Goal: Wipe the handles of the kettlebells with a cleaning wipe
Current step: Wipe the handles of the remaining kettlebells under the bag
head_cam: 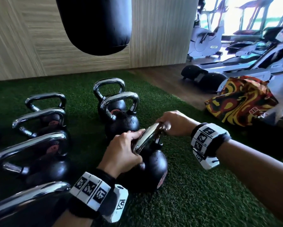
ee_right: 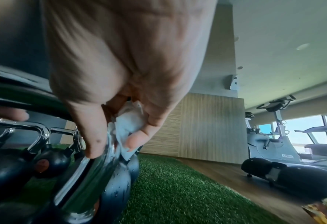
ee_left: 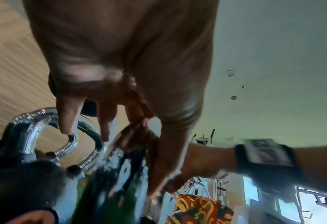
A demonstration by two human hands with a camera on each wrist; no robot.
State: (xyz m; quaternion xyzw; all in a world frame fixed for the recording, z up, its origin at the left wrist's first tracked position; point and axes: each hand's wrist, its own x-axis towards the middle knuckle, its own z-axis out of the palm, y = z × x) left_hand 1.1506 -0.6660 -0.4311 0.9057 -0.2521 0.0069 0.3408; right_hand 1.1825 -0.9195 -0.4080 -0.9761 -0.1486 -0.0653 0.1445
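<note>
The nearest kettlebell (head_cam: 151, 167) sits on the green turf (head_cam: 194, 194) directly under both hands, its chrome handle (head_cam: 147, 138) running between them. The left hand (head_cam: 122, 153) curls over the near end of that handle, steadying it, while the right hand (head_cam: 173, 123) pinches a crumpled white wipe (ee_right: 128, 128) between thumb and fingers against the far end. To do this well, I would keep the left hand firm so the bell cannot tip, wrap the wipe fully round the bar, and drag it along the whole arc, underside and both uprights included. Then shift the left hand to expose the covered patch. The other kettlebells (head_cam: 39, 128) wait to the left of the left hand and beyond both hands.
</note>
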